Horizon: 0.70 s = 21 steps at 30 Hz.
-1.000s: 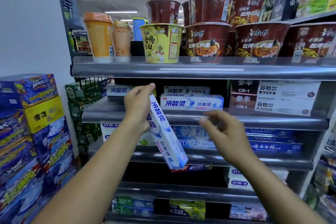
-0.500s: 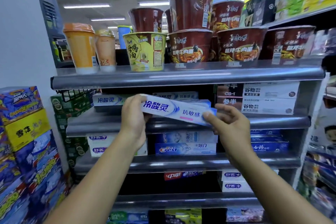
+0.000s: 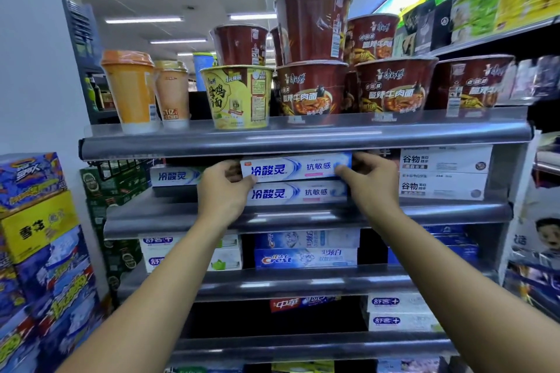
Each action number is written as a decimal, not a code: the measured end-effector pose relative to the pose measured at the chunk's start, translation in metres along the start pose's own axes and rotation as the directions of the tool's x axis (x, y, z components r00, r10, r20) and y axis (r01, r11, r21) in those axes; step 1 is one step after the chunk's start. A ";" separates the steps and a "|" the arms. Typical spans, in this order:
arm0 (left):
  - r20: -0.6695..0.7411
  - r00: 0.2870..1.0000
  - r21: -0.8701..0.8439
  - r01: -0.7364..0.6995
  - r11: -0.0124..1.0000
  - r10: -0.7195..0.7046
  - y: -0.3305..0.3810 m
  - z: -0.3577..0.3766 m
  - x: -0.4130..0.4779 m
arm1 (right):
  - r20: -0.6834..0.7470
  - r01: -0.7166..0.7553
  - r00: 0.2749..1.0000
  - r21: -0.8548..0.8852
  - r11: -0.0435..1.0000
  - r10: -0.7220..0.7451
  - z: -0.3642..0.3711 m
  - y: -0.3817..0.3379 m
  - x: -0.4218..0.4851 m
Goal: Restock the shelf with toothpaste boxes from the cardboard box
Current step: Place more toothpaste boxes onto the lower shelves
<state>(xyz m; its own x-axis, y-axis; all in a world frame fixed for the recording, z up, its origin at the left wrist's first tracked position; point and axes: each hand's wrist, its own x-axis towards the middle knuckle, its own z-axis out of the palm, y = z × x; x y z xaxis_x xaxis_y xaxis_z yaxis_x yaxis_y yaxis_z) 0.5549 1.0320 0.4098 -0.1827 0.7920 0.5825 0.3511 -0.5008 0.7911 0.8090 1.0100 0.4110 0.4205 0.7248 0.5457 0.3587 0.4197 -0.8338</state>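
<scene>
Holding the toothpaste box (image 3: 295, 167) level, the left hand (image 3: 222, 191) pinches its left end and the right hand (image 3: 368, 182) pinches its right end. It sits on top of a lower box (image 3: 298, 192) of the same kind, on the shelf (image 3: 303, 215). I think it is best to push it straight to the far side, with the label facing near and the edges matched, and only then let go.
</scene>
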 end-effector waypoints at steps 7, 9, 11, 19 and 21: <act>0.003 1.000 0.238 -0.026 0.971 0.026 -0.011 -0.008 0.008 | 0.032 0.059 0.998 -0.286 0.957 -0.052 -0.001 0.004 -0.004; 0.009 1.000 0.253 -0.009 0.967 0.007 -0.010 -0.008 0.010 | 0.043 0.027 0.999 -0.279 0.960 -0.016 -0.002 0.002 -0.001; 0.017 1.000 0.270 0.001 0.963 -0.006 -0.007 -0.006 0.014 | 0.043 0.013 0.999 -0.305 0.952 0.000 0.000 0.001 0.003; 0.031 0.995 0.370 0.073 0.926 -0.091 0.000 0.005 0.022 | 0.034 -0.053 0.997 -0.411 0.910 0.073 0.014 -0.006 0.013; -0.008 1.000 0.368 0.029 0.929 -0.028 0.002 0.001 0.010 | -0.006 -0.015 1.000 -0.394 0.919 0.013 0.008 -0.009 0.007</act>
<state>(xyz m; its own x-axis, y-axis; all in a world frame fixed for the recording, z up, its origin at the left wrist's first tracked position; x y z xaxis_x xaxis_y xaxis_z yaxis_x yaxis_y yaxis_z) 0.5547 1.0397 0.4172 -0.1999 0.8028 0.5618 0.6591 -0.3140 0.6833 0.8021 1.0157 0.4212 0.4304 0.7269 0.5351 0.6516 0.1600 -0.7415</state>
